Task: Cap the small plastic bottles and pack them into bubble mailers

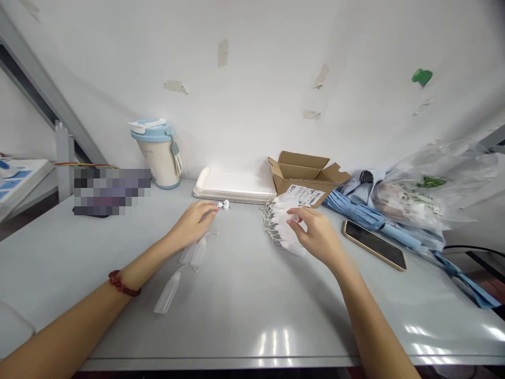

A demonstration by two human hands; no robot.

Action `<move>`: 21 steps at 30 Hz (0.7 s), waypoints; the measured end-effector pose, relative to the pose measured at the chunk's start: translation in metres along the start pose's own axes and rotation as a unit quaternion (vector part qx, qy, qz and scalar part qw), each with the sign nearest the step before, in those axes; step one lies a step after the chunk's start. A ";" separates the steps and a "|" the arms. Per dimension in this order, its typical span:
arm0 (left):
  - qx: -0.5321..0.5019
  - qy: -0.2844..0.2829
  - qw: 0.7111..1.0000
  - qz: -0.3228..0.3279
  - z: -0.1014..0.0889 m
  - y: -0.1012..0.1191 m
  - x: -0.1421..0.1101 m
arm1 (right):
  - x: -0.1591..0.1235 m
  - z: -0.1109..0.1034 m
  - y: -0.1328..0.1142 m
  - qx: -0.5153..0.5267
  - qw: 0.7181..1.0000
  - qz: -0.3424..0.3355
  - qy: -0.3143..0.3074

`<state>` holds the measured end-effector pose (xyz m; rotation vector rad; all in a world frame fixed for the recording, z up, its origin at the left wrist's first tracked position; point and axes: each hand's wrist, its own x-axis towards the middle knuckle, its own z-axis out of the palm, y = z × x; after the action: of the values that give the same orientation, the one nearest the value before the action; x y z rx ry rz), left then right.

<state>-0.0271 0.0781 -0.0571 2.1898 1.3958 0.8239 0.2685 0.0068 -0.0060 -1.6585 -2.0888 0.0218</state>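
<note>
White pieces at left hand grip; tubes at right hand grip.

One head-worn view, close above the grey table, forward and down toward the wall.

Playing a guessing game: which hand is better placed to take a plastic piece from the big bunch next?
Probably the right hand: it is right at the bunch of plastic pieces. The left hand is farther off, by small white parts.
</note>
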 end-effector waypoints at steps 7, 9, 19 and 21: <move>-0.034 -0.032 0.998 0.045 0.005 -0.014 0.013 | -0.004 -0.003 -0.004 -0.092 0.995 0.028 -0.025; -0.022 -0.039 0.997 0.057 0.006 -0.018 0.014 | -0.004 -0.003 -0.005 -0.117 0.992 0.032 -0.022; 0.051 -0.025 0.997 0.058 0.004 -0.014 0.010 | -0.003 0.004 -0.006 -0.193 0.981 0.013 -0.004; 0.053 -0.021 0.997 0.042 -0.001 -0.012 0.010 | -0.004 0.006 -0.005 -0.203 0.979 0.009 0.002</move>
<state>-0.0322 0.0917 -0.0616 2.3470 1.3633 0.7428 0.2623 0.0034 -0.0107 -1.9000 -2.1804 -0.4288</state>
